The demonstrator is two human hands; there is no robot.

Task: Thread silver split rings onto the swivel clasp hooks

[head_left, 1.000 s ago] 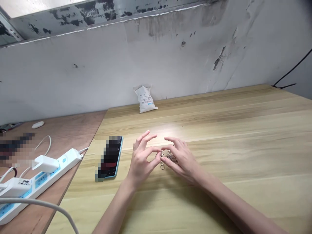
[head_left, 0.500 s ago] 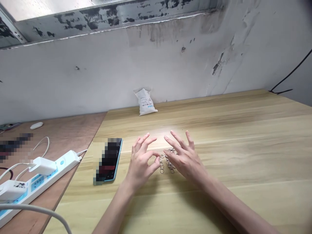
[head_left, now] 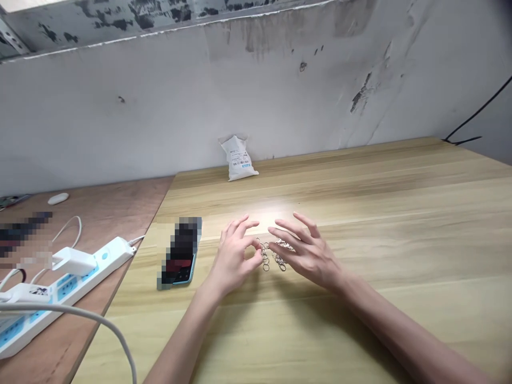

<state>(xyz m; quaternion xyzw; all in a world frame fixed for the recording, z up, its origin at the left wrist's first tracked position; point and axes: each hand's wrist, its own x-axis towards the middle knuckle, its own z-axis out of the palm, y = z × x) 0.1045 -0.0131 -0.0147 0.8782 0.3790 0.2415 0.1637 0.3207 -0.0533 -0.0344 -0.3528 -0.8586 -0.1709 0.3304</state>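
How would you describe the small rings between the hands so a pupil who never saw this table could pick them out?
On the light wooden table, go right from the phone to the gap between the left hand and right hand. There a short line of small silver rings lies, separate loops, unlike the bunched metal pieces beside them.

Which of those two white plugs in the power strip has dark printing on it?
The lower white plug, at the end of the power strip nearest the viewer, has a dark printed label; the upper white plug looks plain white.
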